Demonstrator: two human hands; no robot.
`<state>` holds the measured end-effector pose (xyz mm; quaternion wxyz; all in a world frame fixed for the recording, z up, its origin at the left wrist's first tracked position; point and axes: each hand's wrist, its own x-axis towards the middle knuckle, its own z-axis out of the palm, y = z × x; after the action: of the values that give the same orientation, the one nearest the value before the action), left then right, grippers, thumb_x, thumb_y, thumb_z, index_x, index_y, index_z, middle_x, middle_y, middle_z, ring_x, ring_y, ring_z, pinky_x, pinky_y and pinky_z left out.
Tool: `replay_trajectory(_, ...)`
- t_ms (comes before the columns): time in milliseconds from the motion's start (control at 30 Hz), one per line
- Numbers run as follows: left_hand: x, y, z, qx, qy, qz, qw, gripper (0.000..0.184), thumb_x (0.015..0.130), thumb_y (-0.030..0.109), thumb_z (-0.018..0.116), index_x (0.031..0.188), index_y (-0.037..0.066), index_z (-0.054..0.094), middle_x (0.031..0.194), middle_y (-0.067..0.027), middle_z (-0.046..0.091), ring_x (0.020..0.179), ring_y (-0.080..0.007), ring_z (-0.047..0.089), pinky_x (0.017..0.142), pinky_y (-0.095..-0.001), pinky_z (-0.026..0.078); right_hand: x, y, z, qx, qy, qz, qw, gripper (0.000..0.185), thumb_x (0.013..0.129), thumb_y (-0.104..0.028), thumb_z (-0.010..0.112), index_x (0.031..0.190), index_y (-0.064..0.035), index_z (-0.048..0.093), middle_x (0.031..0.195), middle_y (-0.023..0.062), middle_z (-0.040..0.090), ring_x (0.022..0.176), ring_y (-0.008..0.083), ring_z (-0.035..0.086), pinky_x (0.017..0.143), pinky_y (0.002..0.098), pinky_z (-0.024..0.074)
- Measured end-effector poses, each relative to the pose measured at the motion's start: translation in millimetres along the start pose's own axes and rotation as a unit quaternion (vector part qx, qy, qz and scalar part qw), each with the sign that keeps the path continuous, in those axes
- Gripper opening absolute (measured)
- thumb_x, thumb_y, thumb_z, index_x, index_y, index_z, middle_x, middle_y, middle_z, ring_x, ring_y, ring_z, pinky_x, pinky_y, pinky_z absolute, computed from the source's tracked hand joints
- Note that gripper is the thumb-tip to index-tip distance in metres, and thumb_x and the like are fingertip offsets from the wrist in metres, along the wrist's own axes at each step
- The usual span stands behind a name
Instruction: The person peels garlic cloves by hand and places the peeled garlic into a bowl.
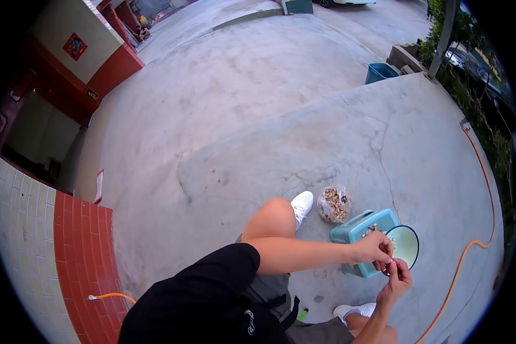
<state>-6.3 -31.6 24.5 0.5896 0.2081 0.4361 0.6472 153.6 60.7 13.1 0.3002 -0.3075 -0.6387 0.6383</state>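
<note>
My left hand is closed, thumb and fingers pinched together over a teal plastic stool. Its fingertips meet those of my right hand, which is pinched as well. Whatever lies between the fingers is too small and covered to make out. Just beyond the hands, a bowl with a pale green inside and dark rim rests at the stool's right side, partly hidden by them. A few small pale pieces are in it. Brownish pieces like peanut shells lie on the stool top.
A clear plastic bag of what look like unshelled peanuts stands on the concrete by my white shoe. An orange hose curves along the right. A blue bin stands farther off. A red and white brick wall is at left.
</note>
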Motion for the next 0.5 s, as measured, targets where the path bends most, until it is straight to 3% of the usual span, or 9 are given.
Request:
replay_trajectory(67,2,-3,0,0.002,0.006,0.011,1.0,0.008,0.084,0.004,0.07,0.083,-0.001,0.063,0.072,-0.0076,0.066,0.063,-0.0139,0.067,0.056,-0.0264,0.055,12,9,-4,0.005,0.019,-0.027,0.999,0.017,0.093,-0.001,0.062,0.108,0.0041,0.068,0.096,0.0065,0.068,0.081,0.0122,0.06,0.072,0.0238,0.0473)
replay_trajectory(100,2,-2,-7,0.005,0.011,0.019,1.0,0.008,0.084,0.003,0.07,0.083,0.0,0.063,0.071,-0.0071,0.066,0.062,-0.0134,0.066,0.055,-0.0259,0.054,21,-2,-1,-0.016,0.005,-0.046,0.999,0.029,0.096,-0.007,0.062,0.122,0.0024,0.065,0.101,0.0071,0.069,0.092,0.0128,0.062,0.085,0.027,0.049)
replay_trajectory(167,6,-4,-7,0.015,0.022,0.024,0.999,0.007,0.082,0.001,0.069,0.082,0.0,0.062,0.069,-0.0066,0.065,0.06,-0.0125,0.066,0.053,-0.0251,0.052,35,-55,23,0.002,0.024,-0.062,0.998,0.035,0.096,-0.002,0.056,0.131,0.0025,0.059,0.103,0.0096,0.069,0.097,0.0159,0.062,0.09,0.029,0.0486)
replay_trajectory(233,6,-7,-8,0.009,0.001,0.025,1.0,0.007,0.08,0.0,0.069,0.08,0.0,0.061,0.069,-0.0071,0.065,0.06,-0.0124,0.066,0.052,-0.0249,0.051,49,-93,38,0.025,-0.034,-0.087,0.995,0.042,0.096,-0.001,0.055,0.137,0.0021,0.053,0.116,0.0148,0.068,0.112,0.0213,0.063,0.1,0.0312,0.0463)
replay_trajectory(300,4,-5,-7,0.006,-0.005,0.023,1.0,0.008,0.08,-0.001,0.068,0.079,0.0,0.061,0.068,-0.0075,0.065,0.059,-0.0128,0.065,0.051,-0.025,0.051,61,-134,60,-0.083,-0.061,-0.2,0.974,0.052,0.095,-0.008,0.057,0.144,0.0011,0.044,0.129,0.0194,0.063,0.124,0.0284,0.058,0.106,0.0384,0.0433)
replay_trajectory(367,5,-6,-5,0.013,-0.007,0.016,1.0,0.008,0.08,-0.001,0.068,0.078,-0.001,0.06,0.068,-0.0077,0.064,0.057,-0.0136,0.064,0.05,-0.0252,0.05,66,-185,89,-0.14,-0.112,-0.339,0.924,0.056,0.094,-0.017,0.059,0.145,0.0001,0.044,0.136,0.0225,0.058,0.129,0.0342,0.055,0.109,0.0463,0.0403)
replay_trajectory(433,4,-5,-4,0.004,-0.012,0.019,1.0,0.007,0.08,-0.001,0.067,0.078,-0.001,0.06,0.068,-0.0079,0.064,0.057,-0.0138,0.064,0.05,-0.0254,0.05,60,-229,119,-0.097,-0.126,-0.369,0.916,0.049,0.092,-0.021,0.061,0.136,0.0003,0.055,0.132,0.0239,0.06,0.129,0.0377,0.055,0.106,0.0516,0.042)
replay_trajectory(467,4,-4,-4,-0.001,-0.014,0.019,1.0,0.007,0.08,-0.002,0.067,0.078,-0.001,0.06,0.068,-0.008,0.064,0.057,-0.0141,0.064,0.05,-0.0255,0.05,58,-246,119,-0.099,-0.128,-0.371,0.915,0.049,0.092,-0.021,0.061,0.136,0.0003,0.055,0.132,0.0239,0.06,0.129,0.0377,0.055,0.106,0.0516,0.042)
replay_trajectory(500,4,-4,-4,-0.002,-0.013,0.02,1.0,0.007,0.08,-0.002,0.067,0.078,-0.001,0.06,0.068,-0.008,0.064,0.057,-0.0141,0.064,0.05,-0.0255,0.05,56,-263,118,-0.157,-0.178,-0.399,0.886,0.055,0.094,-0.032,0.057,0.14,-0.0024,0.05,0.138,0.021,0.056,0.129,0.0374,0.054,0.106,0.0509,0.0421)
